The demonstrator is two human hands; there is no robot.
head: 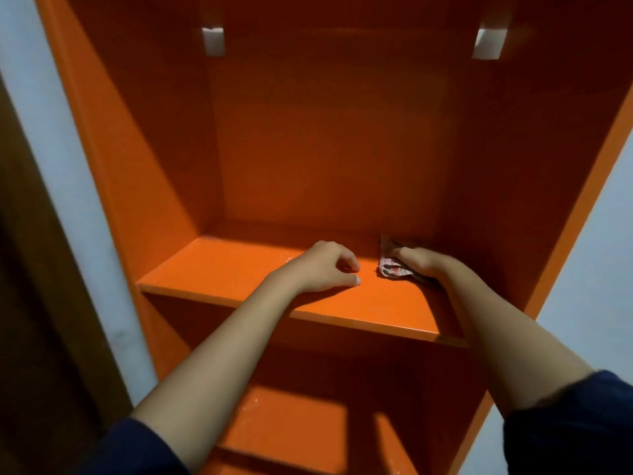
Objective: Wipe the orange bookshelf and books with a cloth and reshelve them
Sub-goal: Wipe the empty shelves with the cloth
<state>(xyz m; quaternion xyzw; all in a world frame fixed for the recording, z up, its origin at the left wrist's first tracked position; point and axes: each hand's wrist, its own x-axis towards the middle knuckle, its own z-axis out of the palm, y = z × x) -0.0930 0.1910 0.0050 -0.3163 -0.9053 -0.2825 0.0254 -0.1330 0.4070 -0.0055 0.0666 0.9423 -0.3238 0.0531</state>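
Observation:
The orange bookshelf (329,149) fills the view, and no books show on its boards. My right hand (416,261) lies on a crumpled patterned cloth (394,269) at the right rear of the middle shelf board (212,269), with its fingers curled over the fabric. My left hand (323,265) rests on the same board just left of the cloth, fingers loosely curled and holding nothing. Both forearms reach in over the board's front edge.
A lower shelf board (291,423) lies beneath, partly lit. Two white brackets (213,41) (489,44) sit high on the back panel. A pale wall (589,269) flanks the shelf on the right, and a dark wooden surface (34,303) stands at the left.

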